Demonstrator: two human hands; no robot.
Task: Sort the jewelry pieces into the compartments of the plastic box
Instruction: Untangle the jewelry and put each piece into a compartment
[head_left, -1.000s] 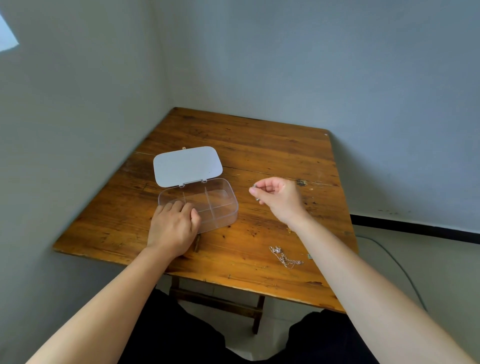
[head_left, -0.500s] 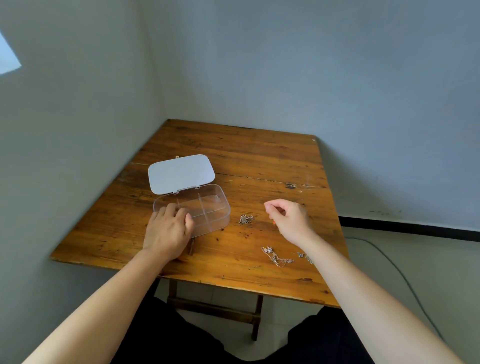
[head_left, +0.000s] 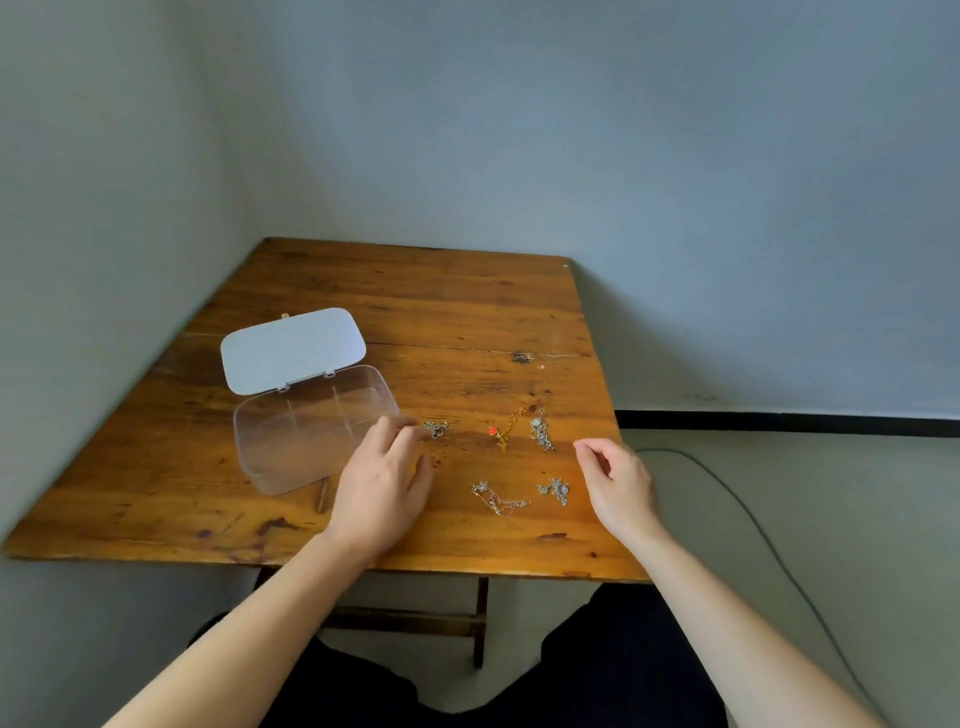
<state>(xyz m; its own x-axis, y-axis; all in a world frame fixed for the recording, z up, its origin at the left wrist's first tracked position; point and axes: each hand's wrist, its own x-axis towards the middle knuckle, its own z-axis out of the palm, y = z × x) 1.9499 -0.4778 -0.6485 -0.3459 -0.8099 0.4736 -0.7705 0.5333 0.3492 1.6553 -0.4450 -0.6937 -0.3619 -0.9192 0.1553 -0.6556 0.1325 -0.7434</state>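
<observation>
A clear plastic box (head_left: 270, 441) with inner dividers sits on the left of the wooden table (head_left: 415, 312), its white lid (head_left: 293, 349) folded open behind it. My left hand (head_left: 382, 480) rests just right of the box, fingers spread, fingertips close to a small silver piece (head_left: 436, 429). My right hand (head_left: 615, 480) hovers at the table's right edge, fingers loosely curled, holding nothing. Between the hands lie a gold chain with a red bead (head_left: 504, 430), a silver chain (head_left: 540, 429), a silver bracelet (head_left: 496, 497) and a small silver cluster (head_left: 556, 489). The box compartments look empty.
The table stands in a corner, with walls at its left and back. A thin grey cable (head_left: 727, 483) runs across the floor to the right. My dark-clad legs (head_left: 613, 670) are below the table's front edge.
My left hand left the box's near corner and moved right toward the small silver piece. My right hand drew back to the right, uncovering more jewelry. The view tilted upward.
</observation>
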